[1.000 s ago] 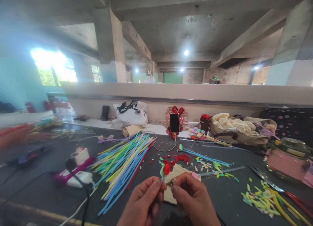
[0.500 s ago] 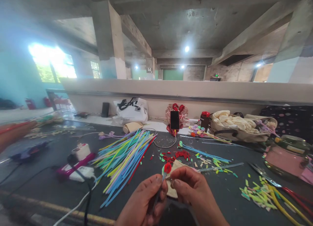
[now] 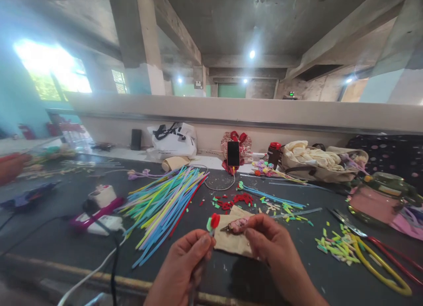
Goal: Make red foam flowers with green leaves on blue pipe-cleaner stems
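Observation:
My left hand (image 3: 190, 262) is closed around the stem of a small pipe-cleaner flower (image 3: 214, 220), its head red with pale green at the side. My right hand (image 3: 272, 248) is just to the right, fingers curled together; whatever they pinch is hidden. Directly behind those fingers, a pinkish hot glue gun (image 3: 237, 225) with a metal tip lies on a beige pad (image 3: 228, 243). A clear glue stick (image 3: 299, 212) extends to its right. Red cut pieces (image 3: 243, 200) and pale green bits lie beyond the pad.
Colourful pipe cleaners (image 3: 168, 204) spread at left, near a power strip (image 3: 102, 218) with cables. Scissors (image 3: 350, 224), yellow-handled pliers (image 3: 380, 266) and cut pieces (image 3: 342, 244) lie right. A phone (image 3: 233, 154) stands behind. Another person's hand (image 3: 13, 167) shows far left.
My hands have moved apart: the left has drawn the flower leftward and up, away from the glue gun's tip. The right hand has shifted slightly right, uncovering more of the gun.

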{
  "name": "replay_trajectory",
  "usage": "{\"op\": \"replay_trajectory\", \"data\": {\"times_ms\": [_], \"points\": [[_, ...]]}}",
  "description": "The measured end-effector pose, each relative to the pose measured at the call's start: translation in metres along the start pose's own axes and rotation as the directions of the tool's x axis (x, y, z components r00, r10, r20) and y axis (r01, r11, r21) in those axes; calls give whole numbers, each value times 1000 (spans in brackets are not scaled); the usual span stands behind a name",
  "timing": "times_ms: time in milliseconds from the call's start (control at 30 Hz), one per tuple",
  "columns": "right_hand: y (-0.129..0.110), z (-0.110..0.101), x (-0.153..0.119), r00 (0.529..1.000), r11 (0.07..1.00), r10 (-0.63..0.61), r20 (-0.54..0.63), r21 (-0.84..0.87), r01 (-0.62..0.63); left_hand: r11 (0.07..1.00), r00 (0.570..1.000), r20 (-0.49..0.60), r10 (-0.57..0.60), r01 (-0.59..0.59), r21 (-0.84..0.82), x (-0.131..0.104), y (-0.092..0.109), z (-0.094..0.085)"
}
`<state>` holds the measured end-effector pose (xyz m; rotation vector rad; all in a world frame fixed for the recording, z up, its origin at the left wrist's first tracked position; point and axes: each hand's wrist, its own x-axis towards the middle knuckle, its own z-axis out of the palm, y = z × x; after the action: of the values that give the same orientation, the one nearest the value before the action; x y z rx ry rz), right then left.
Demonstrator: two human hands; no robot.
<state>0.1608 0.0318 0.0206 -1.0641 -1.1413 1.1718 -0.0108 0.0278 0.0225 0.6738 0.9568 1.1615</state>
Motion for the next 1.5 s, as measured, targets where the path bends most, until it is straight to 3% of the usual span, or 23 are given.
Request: {"op": "replay_trajectory", "data": {"times_ms": [133,333,400,467,567,733,900,1233,1333,1433,1500], "points": [[0,-37,1,997,989,10,-70,-148,-20,1000,1000,21,-6,6,26,2,2,-8],[-3,-67,-3,998,900,-65,-25,-433,47,995,993,116,30,-41,88,7,1,-9],[-2,-70,-2,994,797,-107,6,-598,89,992,989,143,28,-45,118,10,1,-7],[1,-70,2,992,634,-122,25,-767,97,983,985,171,29,-59,172,16,-1,-4],[9,-66,9,998,435,-50,41,-898,58,945,983,169,69,-119,305,26,-6,-1],[18,-59,16,1000,334,-2,24,-942,24,823,992,116,53,-109,557,38,-22,-2],[15,-61,16,1000,341,-16,-6,-940,-1,723,989,137,57,-135,678,39,-31,-6],[-5,-75,24,996,425,-77,-34,-905,2,723,987,140,84,-157,672,40,-31,-6],[-15,-80,27,990,566,-108,-87,-824,-10,732,989,122,77,-139,667,38,-30,-3],[-20,-82,30,978,816,-108,-180,-577,-17,768,990,110,83,-134,627,36,-29,-1],[-19,-80,33,979,903,-61,-193,-429,-28,819,990,111,87,-134,558,36,-27,-2]]}}
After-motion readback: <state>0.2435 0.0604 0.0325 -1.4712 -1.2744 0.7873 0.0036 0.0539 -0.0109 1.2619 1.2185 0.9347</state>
